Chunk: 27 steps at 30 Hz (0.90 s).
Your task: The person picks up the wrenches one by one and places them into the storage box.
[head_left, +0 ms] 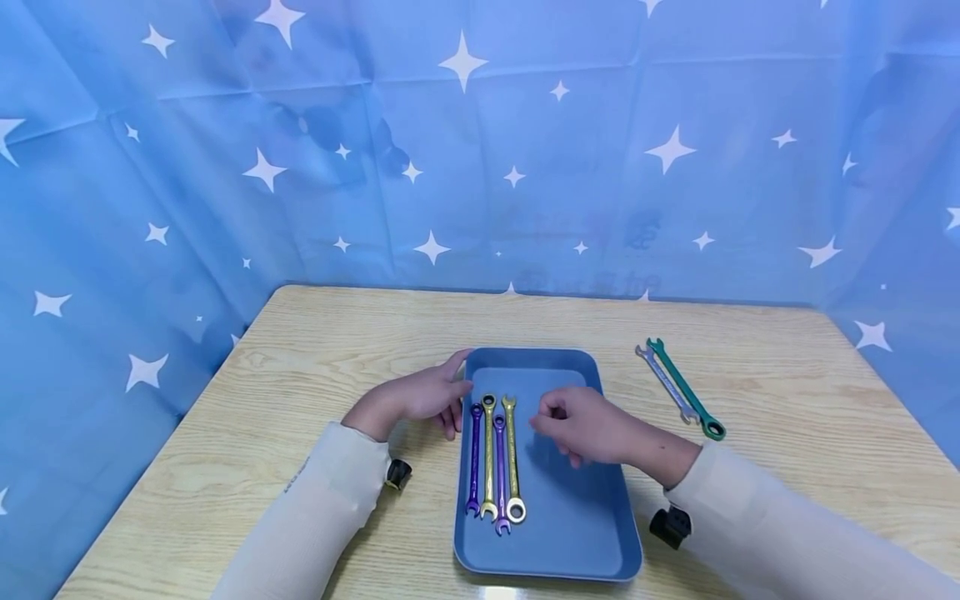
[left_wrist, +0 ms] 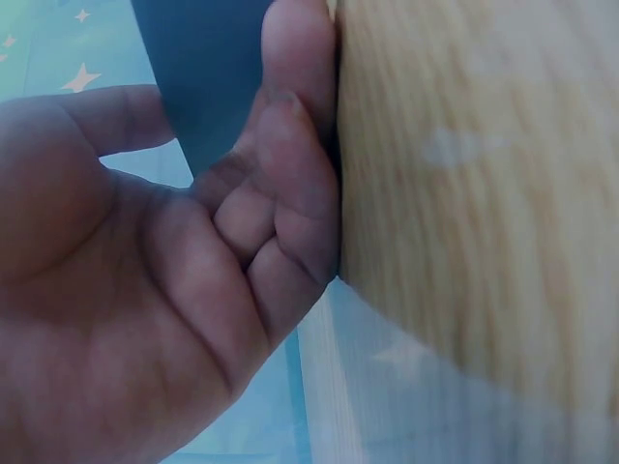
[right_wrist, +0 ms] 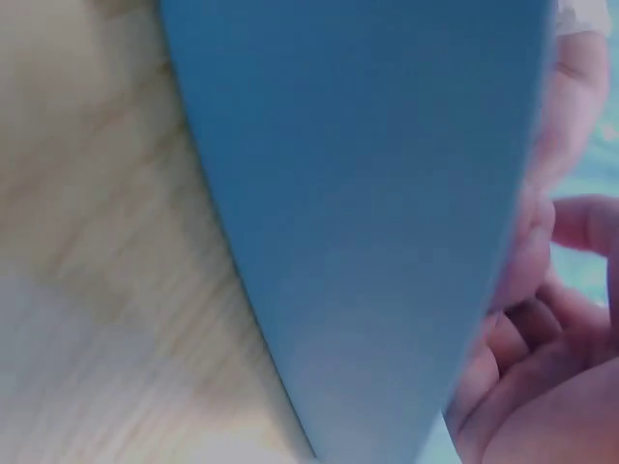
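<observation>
A blue-grey rectangular tray (head_left: 577, 542) lies in front of me. Side by side in its left half are a dark purple combination wrench (head_left: 475, 462), a gold wrench (head_left: 489, 458), a lighter purple wrench (head_left: 501, 475) and another gold wrench (head_left: 512, 454). My left hand (head_left: 420, 396) grips the tray's left wall, its thumb over the rim and its fingers curled outside, low by the table (left_wrist: 213, 261). Above the tray, right of the wrenches, my right hand (head_left: 588, 425) hovers with loosely curled fingers; nothing shows in it. In the right wrist view, the tray wall (right_wrist: 358, 213) partly hides the fingers.
On the wooden table (head_left: 337, 350), right of the tray, a green ratchet wrench (head_left: 682, 383) and a silvery-blue wrench (head_left: 666, 382) lie close together. A blue cloth (head_left: 525, 208) with white stars hangs behind the table and along its left side.
</observation>
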### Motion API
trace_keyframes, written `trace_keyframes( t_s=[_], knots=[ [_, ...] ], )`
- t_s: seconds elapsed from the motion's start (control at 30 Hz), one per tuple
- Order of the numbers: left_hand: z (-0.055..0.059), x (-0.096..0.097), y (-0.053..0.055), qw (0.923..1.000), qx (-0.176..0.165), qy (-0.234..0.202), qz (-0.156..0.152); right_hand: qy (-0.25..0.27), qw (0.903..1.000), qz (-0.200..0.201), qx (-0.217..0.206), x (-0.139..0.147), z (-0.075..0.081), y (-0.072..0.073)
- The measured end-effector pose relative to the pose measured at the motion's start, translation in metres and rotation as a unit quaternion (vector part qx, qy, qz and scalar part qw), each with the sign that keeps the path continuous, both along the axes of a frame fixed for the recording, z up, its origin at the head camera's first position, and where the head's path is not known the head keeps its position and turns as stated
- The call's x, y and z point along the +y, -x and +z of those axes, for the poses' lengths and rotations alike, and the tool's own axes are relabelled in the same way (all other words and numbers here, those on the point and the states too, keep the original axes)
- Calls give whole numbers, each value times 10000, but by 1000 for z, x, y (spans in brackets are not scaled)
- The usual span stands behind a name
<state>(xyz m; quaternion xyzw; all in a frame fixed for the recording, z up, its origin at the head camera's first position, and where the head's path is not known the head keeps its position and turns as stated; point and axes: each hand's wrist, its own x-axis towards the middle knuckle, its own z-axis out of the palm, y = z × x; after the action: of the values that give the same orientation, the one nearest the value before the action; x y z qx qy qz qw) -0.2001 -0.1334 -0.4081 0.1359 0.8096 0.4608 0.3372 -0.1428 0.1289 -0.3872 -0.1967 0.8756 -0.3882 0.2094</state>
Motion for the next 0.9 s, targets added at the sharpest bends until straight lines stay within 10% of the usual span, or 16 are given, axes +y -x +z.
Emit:
trace_keyframes(
  t_s=[0.9],
  knots=[
    [-2, 0, 0, 9999, 119, 124, 8, -674, 9779, -712, 1848, 49, 10, 4]
  ],
)
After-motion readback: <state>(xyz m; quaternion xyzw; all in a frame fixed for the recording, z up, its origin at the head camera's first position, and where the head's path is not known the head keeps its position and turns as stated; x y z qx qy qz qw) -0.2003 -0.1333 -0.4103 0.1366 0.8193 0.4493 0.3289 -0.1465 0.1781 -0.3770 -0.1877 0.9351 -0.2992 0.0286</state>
